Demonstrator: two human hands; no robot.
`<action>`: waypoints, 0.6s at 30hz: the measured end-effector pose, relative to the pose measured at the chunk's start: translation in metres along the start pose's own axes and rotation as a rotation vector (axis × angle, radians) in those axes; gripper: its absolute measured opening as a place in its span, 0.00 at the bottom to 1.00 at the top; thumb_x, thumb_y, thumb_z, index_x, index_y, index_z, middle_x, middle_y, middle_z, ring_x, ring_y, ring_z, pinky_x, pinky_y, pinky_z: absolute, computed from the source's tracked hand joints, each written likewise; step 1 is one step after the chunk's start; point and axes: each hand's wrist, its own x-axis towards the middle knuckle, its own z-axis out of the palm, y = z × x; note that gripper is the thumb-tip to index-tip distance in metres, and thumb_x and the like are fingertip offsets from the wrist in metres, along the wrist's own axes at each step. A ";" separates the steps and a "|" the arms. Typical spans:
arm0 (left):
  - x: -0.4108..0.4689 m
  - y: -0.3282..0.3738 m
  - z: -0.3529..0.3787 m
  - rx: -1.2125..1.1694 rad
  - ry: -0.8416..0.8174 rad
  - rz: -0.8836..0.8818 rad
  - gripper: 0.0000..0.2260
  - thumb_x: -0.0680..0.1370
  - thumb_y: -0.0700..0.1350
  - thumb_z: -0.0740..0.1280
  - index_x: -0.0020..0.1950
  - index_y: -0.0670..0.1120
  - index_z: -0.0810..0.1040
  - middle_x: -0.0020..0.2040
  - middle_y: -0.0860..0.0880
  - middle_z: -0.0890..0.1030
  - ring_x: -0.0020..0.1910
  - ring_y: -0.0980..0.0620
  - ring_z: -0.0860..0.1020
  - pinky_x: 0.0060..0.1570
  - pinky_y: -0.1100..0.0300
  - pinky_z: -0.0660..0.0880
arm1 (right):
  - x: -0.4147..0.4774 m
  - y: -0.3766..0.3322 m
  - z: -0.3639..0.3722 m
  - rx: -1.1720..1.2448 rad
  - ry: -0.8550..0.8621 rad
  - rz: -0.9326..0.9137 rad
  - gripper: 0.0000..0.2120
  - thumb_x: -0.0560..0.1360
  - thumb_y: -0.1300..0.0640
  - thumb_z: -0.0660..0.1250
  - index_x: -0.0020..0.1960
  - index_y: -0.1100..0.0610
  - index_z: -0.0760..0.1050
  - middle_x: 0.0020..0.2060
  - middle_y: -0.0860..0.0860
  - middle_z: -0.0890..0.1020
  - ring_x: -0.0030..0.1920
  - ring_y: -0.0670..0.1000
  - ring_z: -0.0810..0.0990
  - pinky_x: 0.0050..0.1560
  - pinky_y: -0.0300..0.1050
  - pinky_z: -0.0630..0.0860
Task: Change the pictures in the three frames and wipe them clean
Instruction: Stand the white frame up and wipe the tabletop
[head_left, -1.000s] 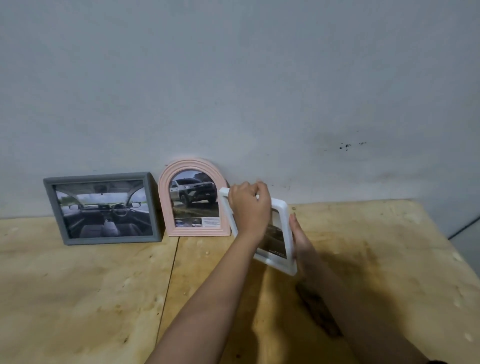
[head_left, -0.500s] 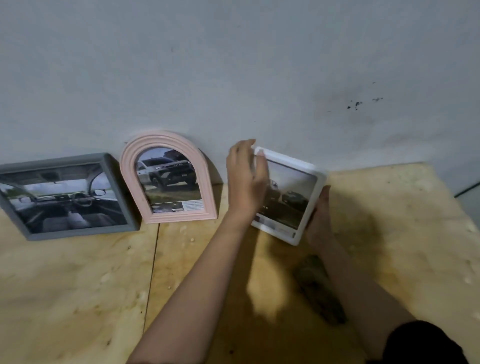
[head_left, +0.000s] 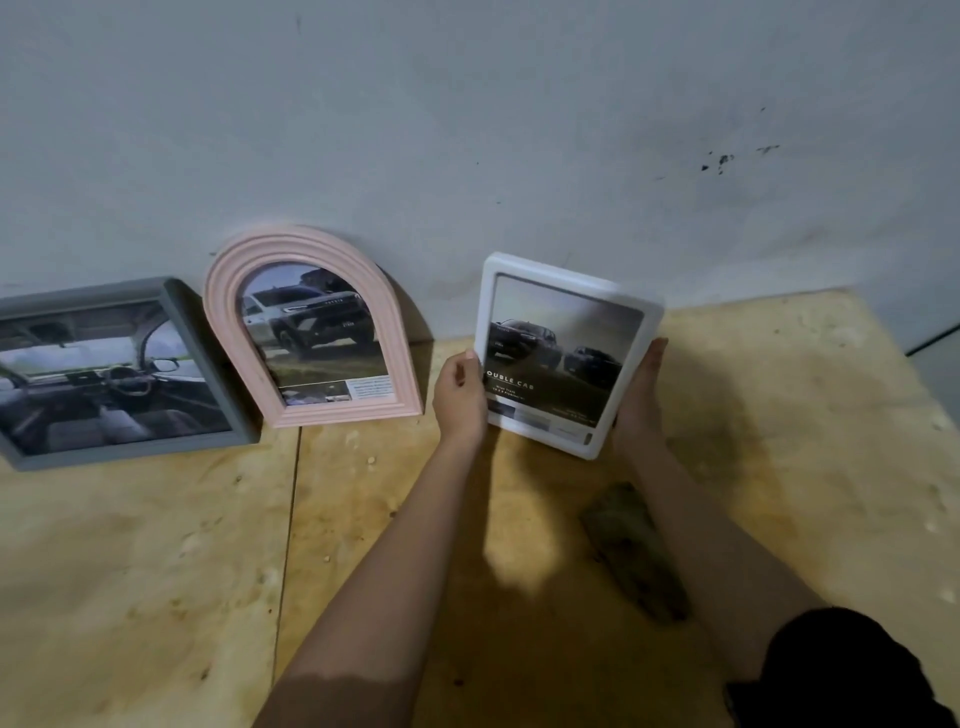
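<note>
While both hands steady it, the white frame (head_left: 566, 358) stands upright by the wall on the plywood table (head_left: 156, 571).

Held at its side edges, it sits between the left hand (head_left: 460, 397), thumb on the front border, and the right hand (head_left: 636, 400), palm pressed flat along the edge, well right of the pink arched frame (head_left: 311, 327) and grey frame (head_left: 117, 371). It looks light and stiff, its glazing probably slick and breakable, so gripping the border rather than the pane seems wise. A dark cloth (head_left: 631, 551) lies nearby.
</note>
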 end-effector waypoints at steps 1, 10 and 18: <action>-0.001 0.000 0.000 -0.001 0.002 -0.004 0.14 0.82 0.47 0.55 0.55 0.41 0.76 0.44 0.48 0.75 0.41 0.54 0.72 0.39 0.63 0.67 | -0.002 -0.001 0.000 -0.030 0.025 0.010 0.33 0.76 0.32 0.38 0.51 0.49 0.76 0.50 0.56 0.82 0.53 0.57 0.80 0.63 0.55 0.72; -0.036 -0.035 -0.071 0.137 0.087 0.032 0.10 0.80 0.44 0.59 0.56 0.43 0.78 0.50 0.49 0.78 0.51 0.51 0.75 0.50 0.61 0.69 | -0.041 0.064 -0.060 -0.547 0.176 -0.409 0.16 0.80 0.51 0.59 0.64 0.56 0.71 0.59 0.53 0.77 0.58 0.50 0.75 0.57 0.46 0.72; -0.098 -0.172 -0.269 0.678 0.287 0.068 0.18 0.82 0.48 0.54 0.66 0.42 0.73 0.67 0.43 0.72 0.67 0.44 0.67 0.66 0.47 0.65 | -0.099 0.149 -0.060 -1.223 0.284 -0.378 0.24 0.79 0.45 0.56 0.71 0.54 0.65 0.70 0.52 0.68 0.71 0.54 0.64 0.71 0.56 0.60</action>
